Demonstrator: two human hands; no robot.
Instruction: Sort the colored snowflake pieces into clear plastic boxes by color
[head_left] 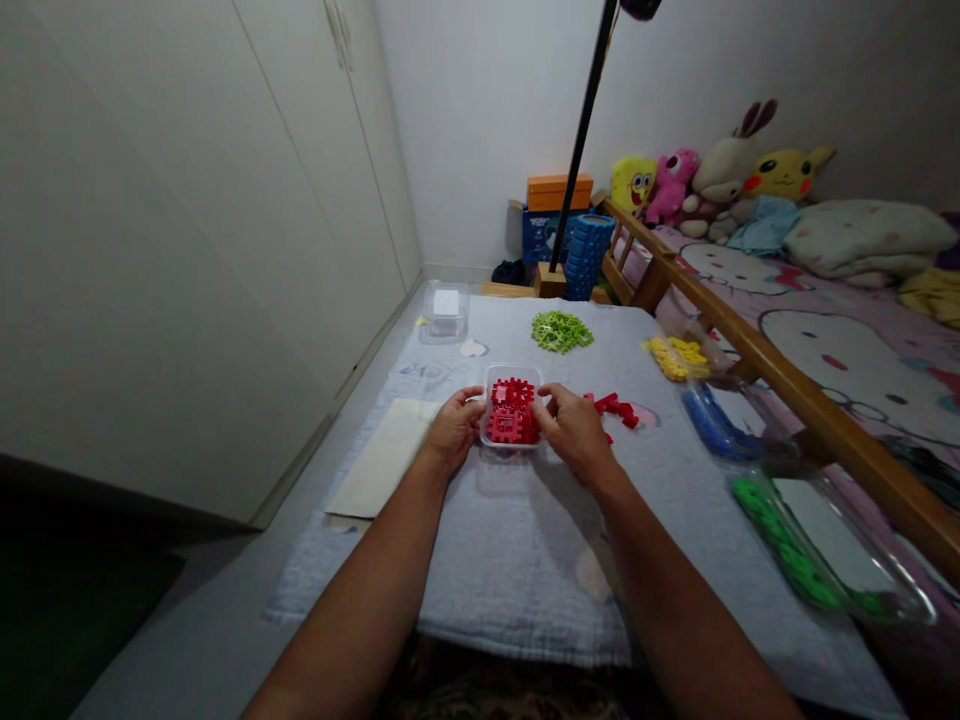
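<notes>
A clear plastic container (511,445) stands in front of me, with red interlocking plastic blocks (507,425) inside. On its left wall, my left hand (454,432) grips with the fingers closed. My right hand (571,428) is closed at the opposite side, thumb over the rim near the blocks and index finger along the wall. Whether a block is also between those fingers is hidden. Just beyond my right hand lie loose red blocks (621,408) on the cloth, partly covered by the hand.
A light-green block pile (561,331) lies farther back on the cloth-covered table (517,560). Along the right edge sit containers with yellow (676,357), blue (720,420) and green blocks (784,540), beside a wooden bed rail (795,400). Another clear container (445,312) and a beige folded sheet (386,455) are left.
</notes>
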